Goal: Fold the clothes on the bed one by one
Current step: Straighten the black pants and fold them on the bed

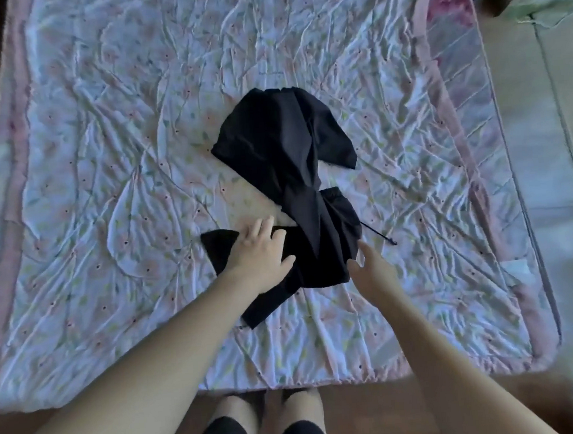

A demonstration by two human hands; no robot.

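Early stage of folding: a black garment (pixel 296 182) lies crumpled and twisted near the middle of the bed (pixel 102 128), left hand (pixel 258 252) pressing it with straight fingers, right hand (pixel 371 266) released at its near edge, no fold yet evident.

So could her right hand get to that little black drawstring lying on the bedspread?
Probably yes. The right hand is open beside the black garment, the drawstring lies just past its fingers, nothing between.
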